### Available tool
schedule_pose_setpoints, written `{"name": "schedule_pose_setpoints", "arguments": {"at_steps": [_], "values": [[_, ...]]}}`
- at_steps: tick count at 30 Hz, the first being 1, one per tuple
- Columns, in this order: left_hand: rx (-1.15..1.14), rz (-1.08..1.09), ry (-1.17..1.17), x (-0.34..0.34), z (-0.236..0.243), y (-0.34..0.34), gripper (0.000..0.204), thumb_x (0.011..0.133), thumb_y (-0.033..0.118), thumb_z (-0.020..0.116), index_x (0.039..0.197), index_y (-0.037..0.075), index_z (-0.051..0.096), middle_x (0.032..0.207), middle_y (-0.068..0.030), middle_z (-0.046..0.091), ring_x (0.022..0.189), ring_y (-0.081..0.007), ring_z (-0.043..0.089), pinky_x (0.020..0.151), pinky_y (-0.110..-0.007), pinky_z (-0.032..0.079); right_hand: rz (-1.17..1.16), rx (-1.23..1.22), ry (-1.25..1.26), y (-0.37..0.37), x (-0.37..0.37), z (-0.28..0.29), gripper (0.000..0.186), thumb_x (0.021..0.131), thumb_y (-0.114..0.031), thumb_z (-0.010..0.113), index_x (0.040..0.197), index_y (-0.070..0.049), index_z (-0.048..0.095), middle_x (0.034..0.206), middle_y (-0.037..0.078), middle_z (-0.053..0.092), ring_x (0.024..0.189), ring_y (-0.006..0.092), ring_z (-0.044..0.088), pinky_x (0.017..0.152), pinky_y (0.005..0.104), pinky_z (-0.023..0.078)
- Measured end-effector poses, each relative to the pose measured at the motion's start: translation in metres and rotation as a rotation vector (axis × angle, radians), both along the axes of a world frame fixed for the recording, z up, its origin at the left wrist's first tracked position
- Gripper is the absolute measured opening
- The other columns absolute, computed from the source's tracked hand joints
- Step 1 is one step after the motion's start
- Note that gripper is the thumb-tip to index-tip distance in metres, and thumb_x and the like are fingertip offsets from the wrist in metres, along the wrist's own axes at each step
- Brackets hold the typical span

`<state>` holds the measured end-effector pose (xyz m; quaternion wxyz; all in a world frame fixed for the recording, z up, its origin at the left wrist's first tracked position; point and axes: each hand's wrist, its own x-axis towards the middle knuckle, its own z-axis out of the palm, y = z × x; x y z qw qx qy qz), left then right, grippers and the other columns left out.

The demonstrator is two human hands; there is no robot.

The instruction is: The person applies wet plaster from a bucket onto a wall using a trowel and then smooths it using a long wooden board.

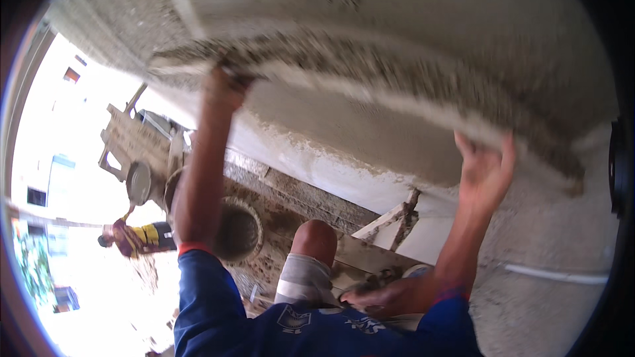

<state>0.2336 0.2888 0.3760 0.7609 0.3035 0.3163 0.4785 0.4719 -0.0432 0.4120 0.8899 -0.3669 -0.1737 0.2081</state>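
Note:
A long straightedge board [370, 73], crusted with grey mortar and blurred, runs from upper left to right across a rough plastered wall [410, 0]. My left hand [225, 87] is raised high and closed around the board near its left end. My right hand [486, 170] presses against the board's lower edge at the right, fingers spread upward and thumb apart. Both arms come out of blue sleeves. A bare knee [314, 238] in grey shorts shows between my arms. Below it a dark hand or foot [383, 296] rests on something; I cannot tell which.
A round dark bucket [238, 231] sits on the mortar-spattered ground beside the knee. Wooden planks [390, 221] lean at the wall's foot. A white pipe [555, 274] runs along the wall at right. At left stand mixing equipment [135, 152] and another person in yellow and maroon [135, 238].

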Motion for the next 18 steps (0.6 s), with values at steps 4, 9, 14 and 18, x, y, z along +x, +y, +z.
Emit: {"name": "schedule_pose_setpoints", "arguments": {"at_steps": [4, 9, 14, 18], "values": [[-0.417, 0.085, -0.226, 0.017, -0.036, -0.116, 0.029, 0.085, 0.028, 0.054, 0.102, 0.004, 0.052, 0.091, -0.0100, 0.061, 0.081, -0.0254, 0.060, 0.074, -0.042, 0.051, 0.029, -0.221, 0.023, -0.090, 0.017, 0.009, 0.051, 0.082, -0.030, 0.052, 0.125, -0.006, 0.040, 0.126, 0.011, 0.045, 0.112, 0.0276, 0.048, 0.084, 0.0455, 0.047], [-0.705, 0.156, -0.227, -0.001, -0.005, -0.211, 0.018, 0.087, 0.026, 0.053, 0.095, 0.009, 0.056, 0.087, -0.0034, 0.061, 0.080, -0.0203, 0.059, 0.073, -0.041, 0.050, 0.151, -0.384, 0.056, -0.144, 0.016, 0.111, 0.049, 0.083, -0.027, 0.052, 0.124, -0.004, 0.041, 0.125, 0.011, 0.046, 0.111, 0.0272, 0.048, 0.084, 0.0437, 0.049], [-0.902, 0.263, -0.291, -0.014, 0.034, -0.268, 0.026, 0.090, 0.024, 0.048, 0.108, 0.007, 0.053, 0.105, -0.0110, 0.058, 0.101, -0.0283, 0.053, 0.090, -0.054, 0.040, 0.226, -0.544, -0.168, -0.142, 0.009, 0.210, 0.050, 0.079, -0.020, 0.054, 0.123, 0.000, 0.041, 0.121, 0.014, 0.049, 0.105, 0.0267, 0.053, 0.078, 0.0406, 0.054], [-0.978, 0.314, -0.405, -0.035, 0.043, -0.285, 0.027, 0.091, 0.025, 0.044, 0.113, 0.010, 0.050, 0.116, -0.0118, 0.052, 0.109, -0.0285, 0.047, 0.093, -0.057, 0.035, 0.278, -0.660, -0.308, -0.113, -0.007, 0.261, 0.052, 0.075, -0.015, 0.056, 0.119, 0.006, 0.041, 0.116, 0.019, 0.050, 0.098, 0.0275, 0.056, 0.073, 0.0387, 0.056]]}}
